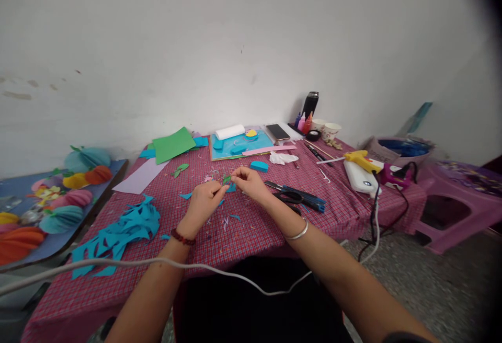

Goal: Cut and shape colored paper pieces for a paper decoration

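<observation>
Between my two hands is a small green paper piece (226, 179), shaped like a leaf. My right hand (251, 183) pinches its right end with thumb and fingertips. The fingers of my left hand (204, 199) are pressed together at its lower left side. Around and beneath them lie blue paper scraps (231, 188) and thin shreds on a red checked tablecloth (251, 228). More green paper leaves (180, 169) rest a little to the left. Black-handled scissors (290, 195) and a blue cutter knife (314, 200) lie right of my right hand.
Cut blue paper (121, 230), a lilac sheet (141, 176) and a green sheet (174, 145) lie left. A phone (278, 132), paper cups (331, 130), a yellow glue gun (361, 161) and a white power bank (358, 178) are right. A white cable (219, 271) crosses in front.
</observation>
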A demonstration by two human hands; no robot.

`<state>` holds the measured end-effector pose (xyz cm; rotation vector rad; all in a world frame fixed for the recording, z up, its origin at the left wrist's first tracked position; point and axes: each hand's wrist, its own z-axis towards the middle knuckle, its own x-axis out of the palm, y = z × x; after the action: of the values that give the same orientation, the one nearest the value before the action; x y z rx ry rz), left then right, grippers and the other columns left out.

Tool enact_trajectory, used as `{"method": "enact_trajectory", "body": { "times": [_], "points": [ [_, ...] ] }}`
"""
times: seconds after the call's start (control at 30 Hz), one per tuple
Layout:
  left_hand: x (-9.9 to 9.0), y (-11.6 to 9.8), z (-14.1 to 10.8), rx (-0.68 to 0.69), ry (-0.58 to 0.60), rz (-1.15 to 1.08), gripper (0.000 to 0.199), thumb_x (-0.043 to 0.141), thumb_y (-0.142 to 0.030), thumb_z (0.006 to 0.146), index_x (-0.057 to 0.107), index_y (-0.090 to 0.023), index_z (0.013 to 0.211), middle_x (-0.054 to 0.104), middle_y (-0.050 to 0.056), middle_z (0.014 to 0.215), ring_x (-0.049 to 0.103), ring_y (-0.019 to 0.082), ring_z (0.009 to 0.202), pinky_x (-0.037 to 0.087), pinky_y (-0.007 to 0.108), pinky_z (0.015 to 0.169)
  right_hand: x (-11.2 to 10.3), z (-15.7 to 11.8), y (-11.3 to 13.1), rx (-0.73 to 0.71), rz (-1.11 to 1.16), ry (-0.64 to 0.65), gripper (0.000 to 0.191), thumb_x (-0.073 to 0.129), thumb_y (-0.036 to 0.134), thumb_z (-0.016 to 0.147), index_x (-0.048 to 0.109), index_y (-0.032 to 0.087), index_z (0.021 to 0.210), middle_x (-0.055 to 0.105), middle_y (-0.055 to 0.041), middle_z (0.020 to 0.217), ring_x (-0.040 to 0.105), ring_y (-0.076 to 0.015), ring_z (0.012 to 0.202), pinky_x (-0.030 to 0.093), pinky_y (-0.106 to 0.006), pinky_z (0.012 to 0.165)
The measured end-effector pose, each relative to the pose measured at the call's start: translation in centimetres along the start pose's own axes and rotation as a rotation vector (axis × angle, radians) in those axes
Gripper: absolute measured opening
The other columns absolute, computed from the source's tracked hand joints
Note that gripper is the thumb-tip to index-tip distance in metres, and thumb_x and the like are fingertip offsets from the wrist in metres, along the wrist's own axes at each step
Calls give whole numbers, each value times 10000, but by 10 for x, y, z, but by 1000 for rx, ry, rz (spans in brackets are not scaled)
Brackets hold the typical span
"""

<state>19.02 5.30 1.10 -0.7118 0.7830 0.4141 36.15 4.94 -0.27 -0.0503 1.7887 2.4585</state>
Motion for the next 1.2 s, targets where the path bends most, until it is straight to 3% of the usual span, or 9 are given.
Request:
{"method": "enact_trajectory", "body": {
  "times": [0.17, 0.37, 0.5, 0.93, 1.2],
  "points": [
    [2, 1, 0, 14, 0, 6, 428, 462, -393, 874, 337, -191, 519, 357, -39, 516, 349, 109, 501, 227, 267, 535, 0, -2, 4, -24, 66, 12, 173, 626, 334, 712, 556, 180, 676, 513, 53, 548, 449, -81, 486, 352, -199, 461],
    [1, -2, -1, 16, -27, 31, 422, 443, -388, 884, 342, -194, 522, 365, -34, 523, 355, 115, 512, 237, 272, 546, -3, -5, 10, 144, 293, 52, 297, 708, 438, 651, 563, 180, 682, 619, 25, 610, 529, -94, 513, 439, -214, 489],
    [1, -3, -1, 21, -36, 12, 423, 453, -388, 877, 339, -195, 518, 367, -31, 523, 354, 116, 516, 238, 275, 546, -3, -5, 12, 174, 349, 13, 318, 751, 429, 605, 576, 172, 674, 617, 31, 562, 524, -85, 478, 427, -210, 487],
    [6, -2, 2, -56, 1, -168, 420, 434, -384, 879, 303, -190, 529, 288, -49, 524, 314, 102, 520, 225, 264, 532, -3, -2, 7, 123, 322, -26, 247, 721, 359, 632, 568, 167, 656, 611, 24, 586, 533, -90, 500, 435, -229, 524],
    [4, -4, 2, -126, -39, -250, 457, 490, -394, 845, 285, -189, 491, 260, -51, 495, 286, 95, 500, 218, 258, 511, -3, 0, 3, 63, 298, -100, 206, 675, 298, 662, 507, 179, 646, 580, 38, 544, 539, -100, 495, 447, -239, 537]
  ]
}}
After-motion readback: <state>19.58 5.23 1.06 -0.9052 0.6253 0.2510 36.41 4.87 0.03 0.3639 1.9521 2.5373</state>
